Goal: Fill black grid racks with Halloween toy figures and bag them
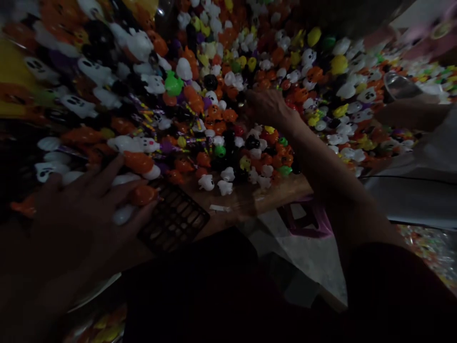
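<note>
Head view, dimly lit: a broad heap of small plastic figures (pixel 214 114) covers the table (pixel 257 197) from 9 through 12 to 3 o'clock, in orange, white, black, yellow and green. Another person's forearm (pixel 407 112) reaches in between 2 and 3 o'clock. A black lattice basket (pixel 178 209) lies at 8 o'clock by the near edge; a pink stool (pixel 319 228) stands below the table at 4 o'clock. Of the person's own hands, the left hand (pixel 82 209), toward 8 o'clock, is spread wide over white and orange figures beside the lattice. The right hand (pixel 267 107), at 1 o'clock, bends its fingers down into the heap; whether they hold a figure cannot be told. Smallest are a green figure (pixel 173 84) at 11 o'clock and a white scrap (pixel 220 208) at 6 o'clock.

Handling: a light fingertip pinch from above would probably disturb neighbouring pieces least, while a low, spread left hand should check rolling toward the edge. Inscriptions: ghost figures (pixel 77 105) at 10 o'clock bear black face markings; no brand, label or lettering is legible.
</note>
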Motion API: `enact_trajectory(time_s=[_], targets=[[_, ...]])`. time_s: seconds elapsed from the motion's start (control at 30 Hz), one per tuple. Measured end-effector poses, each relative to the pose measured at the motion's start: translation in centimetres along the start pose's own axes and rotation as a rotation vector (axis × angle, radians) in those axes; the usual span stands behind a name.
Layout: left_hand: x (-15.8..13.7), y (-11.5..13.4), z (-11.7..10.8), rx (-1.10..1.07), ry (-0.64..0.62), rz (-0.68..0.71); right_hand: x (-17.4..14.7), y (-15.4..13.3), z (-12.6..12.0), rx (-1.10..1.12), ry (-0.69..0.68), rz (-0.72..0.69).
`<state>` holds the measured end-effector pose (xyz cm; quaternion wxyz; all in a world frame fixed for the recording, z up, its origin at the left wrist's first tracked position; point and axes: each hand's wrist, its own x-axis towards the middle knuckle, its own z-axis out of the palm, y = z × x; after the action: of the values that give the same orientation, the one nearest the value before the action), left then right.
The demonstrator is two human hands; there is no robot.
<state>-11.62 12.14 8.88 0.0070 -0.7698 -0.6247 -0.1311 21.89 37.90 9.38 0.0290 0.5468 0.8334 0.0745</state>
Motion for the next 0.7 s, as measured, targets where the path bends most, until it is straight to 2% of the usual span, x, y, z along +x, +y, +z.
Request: enact_trajectory(time_s=[0.1,0.2,0.23,0.3,0.37,0.5,0.6,0.7], targets=[[0.7,1.0,-0.4,0.036,-0.016,-0.053,-4.4,-0.8,-2.2,0.094,0.137,0.115],[0.9,1.4,-0.5,0.048,-0.008,-0.078,-10.9,-3.6,-1.6,0.292,0.291,0.127],[0.9,1.4,-0.4,0.045,-0.003,-0.073,-13.1,-4.9,-0.8,0.362,0.302,0.103],[0.8,1.1,-0.1,0.036,0.031,-0.063,-16.7,-7.5,1.4,0.497,0.217,0.008],[0.8,0.9,0.2,0.025,0.073,-0.050,-18.8,-9.7,3.4,0.504,0.150,0.004],[0.9,0.4,0.6,0.020,0.111,-0.028,-18.3,-11.1,5.2,0.325,0.034,0.074],[0.5,0.1,0.8,0.060,0.105,-0.007,-16.1,-10.1,5.1,0.281,-0.011,0.022],[-0.3,-0.6,1.0,0.042,0.111,0.019,-14.8,-9.0,4.2,0.344,-0.001,-0.045]])
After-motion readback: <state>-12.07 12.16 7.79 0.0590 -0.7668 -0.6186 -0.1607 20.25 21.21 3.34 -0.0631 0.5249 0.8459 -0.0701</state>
